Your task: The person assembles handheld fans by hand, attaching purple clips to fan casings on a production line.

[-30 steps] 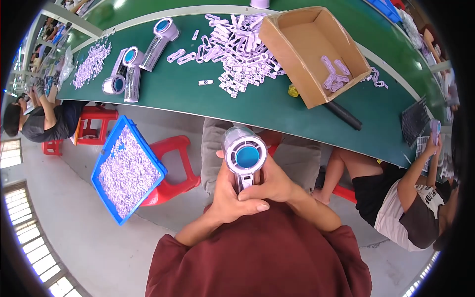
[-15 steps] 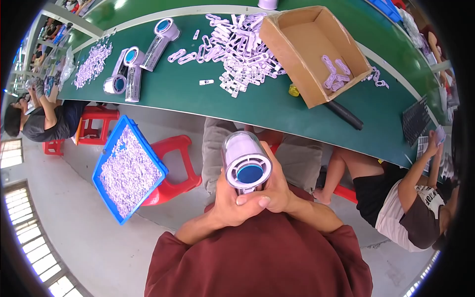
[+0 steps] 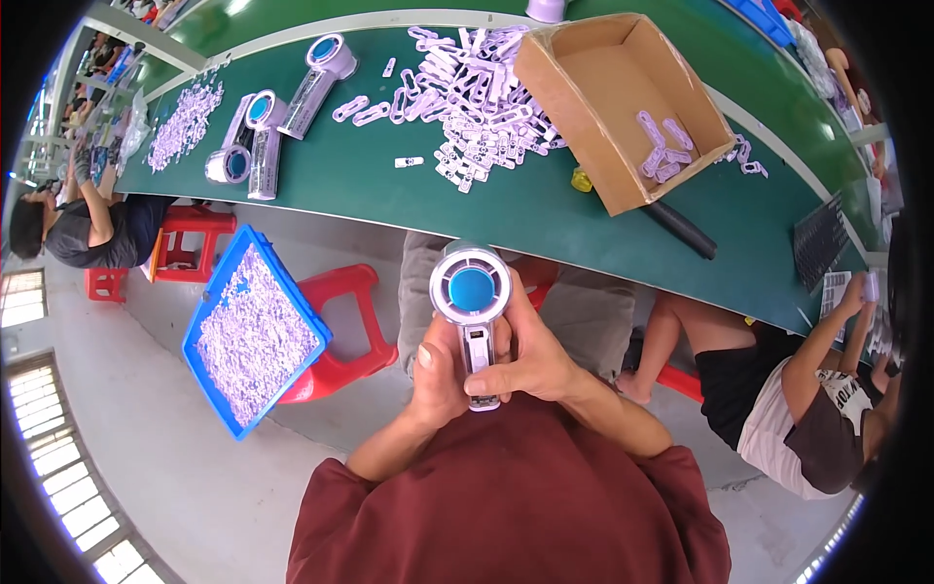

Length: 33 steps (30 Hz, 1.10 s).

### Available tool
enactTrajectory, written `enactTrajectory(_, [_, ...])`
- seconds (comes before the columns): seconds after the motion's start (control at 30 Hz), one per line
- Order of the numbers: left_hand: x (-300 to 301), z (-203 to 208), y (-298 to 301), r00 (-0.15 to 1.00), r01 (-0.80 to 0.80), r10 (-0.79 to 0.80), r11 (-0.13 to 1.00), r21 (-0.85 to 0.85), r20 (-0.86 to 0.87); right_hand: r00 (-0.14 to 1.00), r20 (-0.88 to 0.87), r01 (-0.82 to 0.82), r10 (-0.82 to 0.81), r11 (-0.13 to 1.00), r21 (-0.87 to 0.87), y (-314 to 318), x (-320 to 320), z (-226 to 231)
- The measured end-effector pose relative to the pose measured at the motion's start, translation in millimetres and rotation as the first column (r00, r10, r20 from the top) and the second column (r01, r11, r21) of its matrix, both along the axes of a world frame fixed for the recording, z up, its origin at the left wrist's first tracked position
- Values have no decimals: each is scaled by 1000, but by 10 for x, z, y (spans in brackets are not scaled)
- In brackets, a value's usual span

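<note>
In front of my chest, I hold a lilac handheld fan (image 3: 472, 289) with a deep round head, a blue disc at its centre and a clear outer shell. Its head points up toward me and its handle runs down toward my body. My left hand (image 3: 440, 378) is wrapped round the handle's left side, thumb raised along it. From the right, my right hand (image 3: 535, 358) grips the handle, with its thumb pressed across the front strip near the lower end. Fingers behind the handle are partly hidden.
On the green table (image 3: 341, 190) lie piled lilac strips (image 3: 477, 107), several similar fans (image 3: 265, 146), small parts (image 3: 185, 127) and a cardboard box (image 3: 593, 146) over a dark rod (image 3: 681, 229). A blue tray (image 3: 321, 331) of small pieces rests on a red stool (image 3: 360, 321). Co-workers sit either side.
The fan has tilted so its round face and handle front now show. My left thumb has come off the front, and my right thumb now presses lower on the handle.
</note>
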<state>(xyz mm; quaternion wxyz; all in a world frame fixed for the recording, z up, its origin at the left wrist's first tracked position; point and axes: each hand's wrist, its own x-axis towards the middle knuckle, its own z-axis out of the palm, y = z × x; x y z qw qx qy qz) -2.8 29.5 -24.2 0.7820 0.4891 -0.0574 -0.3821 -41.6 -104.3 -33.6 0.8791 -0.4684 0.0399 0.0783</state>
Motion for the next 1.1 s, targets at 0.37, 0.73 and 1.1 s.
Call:
enactTrajectory(0.37, [-56,-49,-17,964,-30,-1,993,113,266,976,122,184,-181,983,-15,130,-41,-24])
enactTrajectory(0.73, [-158,-39,-2,942,-131,82,983,132,325,976,86,183,-202,964,195,153,-105,-124])
enactTrajectory(1.1, [-170,12,-182,961,-40,26,998,47,276,965,226,200,-135,934,-296,-137,-185,45])
